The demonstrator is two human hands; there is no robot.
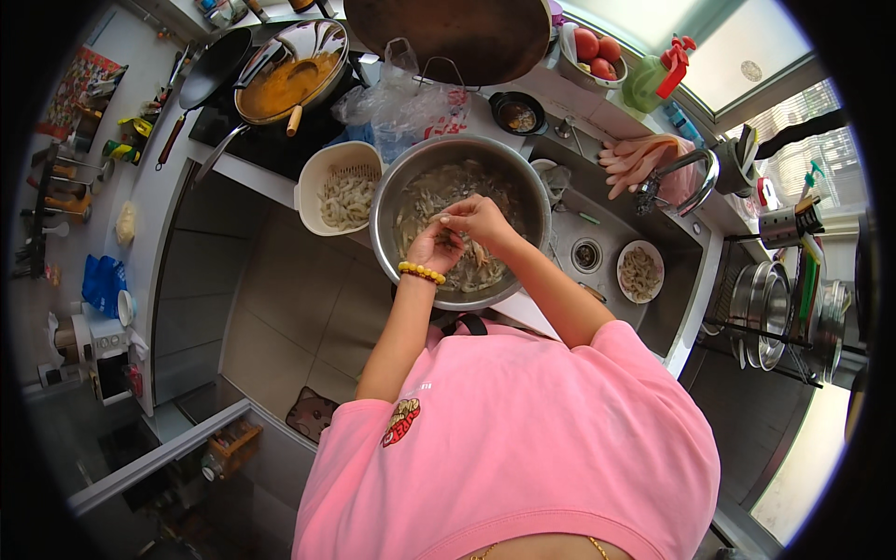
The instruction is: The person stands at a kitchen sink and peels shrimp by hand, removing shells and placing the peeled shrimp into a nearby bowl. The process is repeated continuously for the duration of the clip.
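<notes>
My left hand (435,250), with a yellow bead bracelet (421,272) at the wrist, is over a large stainless steel basin (383,241). My right hand (479,218) meets it there, fingertips pinched together. Between them is something small, apparently a shrimp, mostly hidden by the fingers. Murky water and many grey shrimp (483,276) fill the basin's bottom. Left of it, touching or nearly so, stands a cream plastic colander (308,203) containing pale peeled shrimp (344,203).
At right, the sink (602,210) holds a white plate of shrimp (640,271) beside the drain. The curved faucet (703,178) and pink rubber gloves (640,161) are behind. Plastic bags (399,105) and a small black bowl (518,113) lie beyond the basin. A lidded pan (290,77) sits on the stove.
</notes>
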